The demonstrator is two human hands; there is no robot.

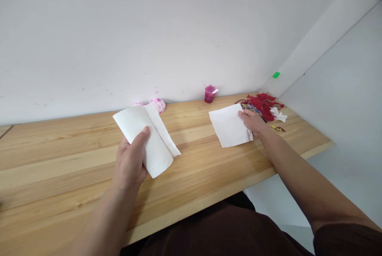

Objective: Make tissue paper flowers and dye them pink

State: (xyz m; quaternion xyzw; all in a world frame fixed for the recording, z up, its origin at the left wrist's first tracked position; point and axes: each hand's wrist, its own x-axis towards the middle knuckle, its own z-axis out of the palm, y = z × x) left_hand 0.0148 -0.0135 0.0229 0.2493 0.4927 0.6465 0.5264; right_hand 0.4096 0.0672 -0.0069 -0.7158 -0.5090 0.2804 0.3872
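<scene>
My left hand (130, 160) grips a folded white paper napkin (149, 136) just above the wooden table, thumb on top and fingers underneath. My right hand (252, 122) reaches out to the right and pinches the right edge of a second white napkin (228, 128) that lies flat on the table. A tangle of red and multicoloured threads (262, 105) sits just beyond the right hand.
A small pink cup (210, 93) stands at the back by the wall. Crumpled pink-stained tissue (158, 104) lies near the wall behind the left napkin. The wooden table (74, 160) ends at a wall on the right; a green sticker (276, 75) marks that corner.
</scene>
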